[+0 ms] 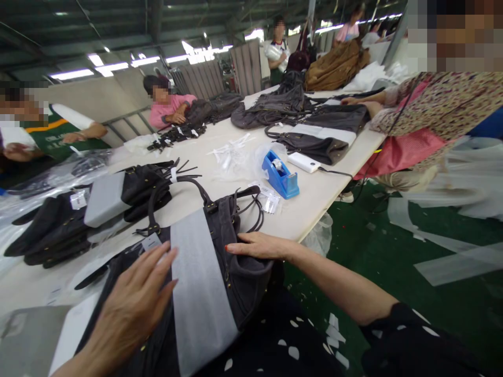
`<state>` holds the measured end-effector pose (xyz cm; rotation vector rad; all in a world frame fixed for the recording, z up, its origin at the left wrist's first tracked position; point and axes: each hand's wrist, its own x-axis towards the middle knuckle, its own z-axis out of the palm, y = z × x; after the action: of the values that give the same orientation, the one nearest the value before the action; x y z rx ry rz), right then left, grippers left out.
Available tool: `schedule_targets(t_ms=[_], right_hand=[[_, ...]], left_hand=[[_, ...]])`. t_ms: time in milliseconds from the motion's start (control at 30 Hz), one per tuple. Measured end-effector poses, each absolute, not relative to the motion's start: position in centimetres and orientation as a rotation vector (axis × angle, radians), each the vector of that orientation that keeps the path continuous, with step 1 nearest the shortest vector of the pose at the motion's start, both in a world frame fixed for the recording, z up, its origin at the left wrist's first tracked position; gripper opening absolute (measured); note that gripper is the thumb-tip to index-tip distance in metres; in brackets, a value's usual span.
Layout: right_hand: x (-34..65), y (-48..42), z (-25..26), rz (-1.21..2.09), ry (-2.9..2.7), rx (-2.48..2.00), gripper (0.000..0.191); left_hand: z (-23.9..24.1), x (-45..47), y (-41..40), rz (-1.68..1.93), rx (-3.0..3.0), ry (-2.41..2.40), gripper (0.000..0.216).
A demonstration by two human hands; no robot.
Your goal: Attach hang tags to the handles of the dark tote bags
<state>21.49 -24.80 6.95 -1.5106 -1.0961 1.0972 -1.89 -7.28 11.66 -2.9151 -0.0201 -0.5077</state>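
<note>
A dark grey handbag (223, 230) lies at the near edge of the table, its handles pointing away from me. A white wrapping strip (196, 277) runs across its middle. My left hand (137, 293) rests on the bag's left part, fingers stretched out, the tips by the strip's edge and just below a small grey tag (151, 242). On the bag's right end lies my right hand (259, 246), flat with the fingers extended; its far fingers are partly hidden. Neither hand grips anything that I can see.
A blue tape dispenser (281, 175) stands beyond the bag, near a white power bank (304, 162) with a cable. Stacked wrapped bags (106, 199) lie to the left. Co-workers handle bags around the table (314, 201). Paper strips (451, 262) litter the green floor at right.
</note>
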Motion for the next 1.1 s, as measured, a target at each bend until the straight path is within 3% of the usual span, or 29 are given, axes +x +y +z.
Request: schedule_targets(t_ms=[233, 367, 567, 667, 933, 1100], right_hand=[[21.9, -25.7, 5.8, 1.100, -1.040, -1.435, 0.045], [22.8, -26.9, 3.2, 1.358, -0.688, -1.252, 0.043], [21.8, -25.6, 0.1, 1.525, -0.339, -1.083, 0.017], [20.4, -23.7, -0.1, 1.577, -0.288, -1.083, 0.020], [19.4, -19.7, 0.7, 1.189, -0.365, -1.577, 0.026], [19.1, -18.8, 1.0, 1.030, -0.353, -1.622, 0.017]], left_hand=[[10.4, 11.7, -9.4, -0.109, -2.928, 0.852, 0.025], [11.9, 11.7, -7.6, -0.058, -2.870, 0.885, 0.024], [13.8, 8.9, -5.9, -0.190, -2.907, 0.826, 0.019], [13.8, 8.6, -5.8, -0.192, -2.917, 0.817, 0.018], [14.2, 8.4, -5.8, -0.161, -2.963, 0.733, 0.022], [14.4, 8.2, -6.0, -0.131, -2.999, 0.776, 0.023]])
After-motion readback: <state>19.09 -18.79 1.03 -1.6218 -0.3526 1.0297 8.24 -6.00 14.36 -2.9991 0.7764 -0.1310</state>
